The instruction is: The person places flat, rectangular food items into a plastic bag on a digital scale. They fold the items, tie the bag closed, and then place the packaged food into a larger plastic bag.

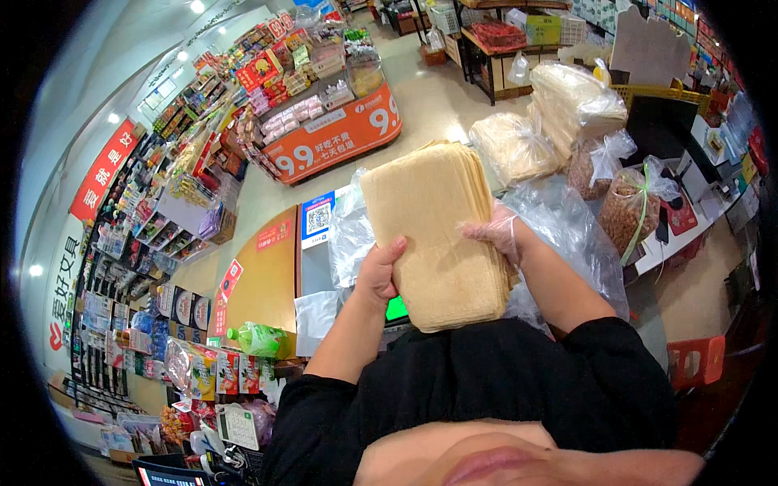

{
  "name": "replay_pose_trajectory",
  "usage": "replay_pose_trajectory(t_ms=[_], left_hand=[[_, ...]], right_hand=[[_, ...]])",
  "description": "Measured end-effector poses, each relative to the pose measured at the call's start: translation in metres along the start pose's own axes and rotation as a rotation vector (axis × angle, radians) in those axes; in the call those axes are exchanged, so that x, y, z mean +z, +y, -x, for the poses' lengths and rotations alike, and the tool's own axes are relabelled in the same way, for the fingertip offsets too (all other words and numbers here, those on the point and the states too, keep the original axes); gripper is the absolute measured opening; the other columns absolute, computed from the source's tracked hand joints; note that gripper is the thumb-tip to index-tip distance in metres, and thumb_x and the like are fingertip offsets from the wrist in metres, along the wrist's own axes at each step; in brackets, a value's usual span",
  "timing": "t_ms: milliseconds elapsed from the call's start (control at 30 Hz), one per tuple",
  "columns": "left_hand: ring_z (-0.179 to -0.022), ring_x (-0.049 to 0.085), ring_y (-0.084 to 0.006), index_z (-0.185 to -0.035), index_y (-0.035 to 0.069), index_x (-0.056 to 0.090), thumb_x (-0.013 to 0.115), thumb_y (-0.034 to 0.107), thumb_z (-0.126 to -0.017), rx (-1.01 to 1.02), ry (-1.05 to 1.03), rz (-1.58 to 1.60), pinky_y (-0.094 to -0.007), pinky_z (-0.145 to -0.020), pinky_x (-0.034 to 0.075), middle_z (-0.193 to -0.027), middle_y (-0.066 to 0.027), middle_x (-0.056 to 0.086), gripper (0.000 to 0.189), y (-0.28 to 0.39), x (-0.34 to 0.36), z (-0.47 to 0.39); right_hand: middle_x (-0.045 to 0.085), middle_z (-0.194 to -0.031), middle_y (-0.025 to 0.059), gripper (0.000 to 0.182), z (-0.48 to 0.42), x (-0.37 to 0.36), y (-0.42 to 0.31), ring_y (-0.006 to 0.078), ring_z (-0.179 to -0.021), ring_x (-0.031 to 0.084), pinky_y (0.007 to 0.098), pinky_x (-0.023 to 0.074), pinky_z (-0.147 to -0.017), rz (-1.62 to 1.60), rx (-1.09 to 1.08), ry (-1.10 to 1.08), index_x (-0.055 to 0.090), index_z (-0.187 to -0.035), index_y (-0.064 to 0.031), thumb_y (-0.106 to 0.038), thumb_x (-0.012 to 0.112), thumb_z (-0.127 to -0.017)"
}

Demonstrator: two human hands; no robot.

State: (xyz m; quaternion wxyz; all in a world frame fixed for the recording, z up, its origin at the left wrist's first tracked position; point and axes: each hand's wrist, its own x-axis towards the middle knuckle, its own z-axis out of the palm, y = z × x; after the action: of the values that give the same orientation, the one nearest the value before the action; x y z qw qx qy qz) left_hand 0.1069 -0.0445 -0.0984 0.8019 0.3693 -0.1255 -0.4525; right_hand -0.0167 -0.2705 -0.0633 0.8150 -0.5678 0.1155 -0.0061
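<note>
A thick stack of thin, pale tan food sheets [437,243], like tofu skins, is held up close before my chest. My left hand [381,267], bare, grips its left edge with the thumb on the front face. On the right edge is my right hand [501,234], in a clear plastic glove, thumb also in front; its other fingers are hidden behind the stack. Clear plastic bags [559,225] spread over the counter to the right, and another clear bag [351,243] lies behind my left hand. A green lit screen [396,308] partly shows beneath the stack.
Bagged tan sheets [510,149] and a taller wrapped pile [580,106] stand ahead right. Nearby are tied bags of brown pieces [629,209]. Left are a wooden counter [279,285], a code sign [317,222] and a green bottle [258,339]. A snack display [340,136] stands beyond.
</note>
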Motion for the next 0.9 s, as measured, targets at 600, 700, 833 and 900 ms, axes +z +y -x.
replay_pose_trajectory(t_ms=[600,700,833,900], left_hand=[[-0.106,0.06,-0.0233,-0.135,0.001,0.042,0.058,0.018,-0.096,0.335,0.097,-0.438,-0.0374,-0.09,0.051,-0.122,-0.0116,0.058,0.046,0.022,0.035,0.03],[-0.103,0.06,-0.023,-0.136,0.0,0.042,0.054,0.03,-0.099,0.203,-0.03,-0.311,-0.0361,-0.086,0.052,-0.12,-0.0123,0.059,0.05,0.011,0.036,0.028],[-0.104,0.06,-0.0213,-0.137,0.0,0.043,0.048,0.044,-0.1,0.202,-0.195,-0.408,-0.034,-0.085,0.051,-0.12,-0.0143,0.059,0.058,0.014,0.023,0.043],[-0.105,0.061,-0.0268,-0.136,0.004,0.046,0.059,0.046,-0.092,0.322,0.039,-0.888,-0.0372,-0.086,0.05,-0.123,-0.0142,0.058,0.062,0.016,-0.003,0.048]], right_hand=[[0.065,-0.111,0.0194,0.055,0.044,0.046,-0.002,0.0283,-0.107,0.062,0.0405,0.0492,-0.095,0.24,-0.13,0.086,0.054,-0.124,0.007,-0.026,0.073,-0.084],[0.067,-0.106,0.0172,0.044,0.055,0.018,0.016,0.0265,-0.092,0.068,0.0389,0.0561,-0.083,-0.021,-0.136,0.14,0.057,-0.12,0.0051,-0.016,0.068,-0.084],[0.062,-0.118,0.0214,0.06,0.059,-0.007,0.046,0.0308,-0.104,0.064,0.0441,0.0531,-0.093,-0.413,-0.176,0.078,0.047,-0.131,0.0044,-0.029,0.065,-0.085],[0.058,-0.126,0.0205,0.064,0.07,-0.015,0.052,0.0337,-0.112,0.061,0.0482,0.0498,-0.097,-0.569,-0.242,0.015,0.044,-0.135,0.0006,-0.037,0.063,-0.087]])
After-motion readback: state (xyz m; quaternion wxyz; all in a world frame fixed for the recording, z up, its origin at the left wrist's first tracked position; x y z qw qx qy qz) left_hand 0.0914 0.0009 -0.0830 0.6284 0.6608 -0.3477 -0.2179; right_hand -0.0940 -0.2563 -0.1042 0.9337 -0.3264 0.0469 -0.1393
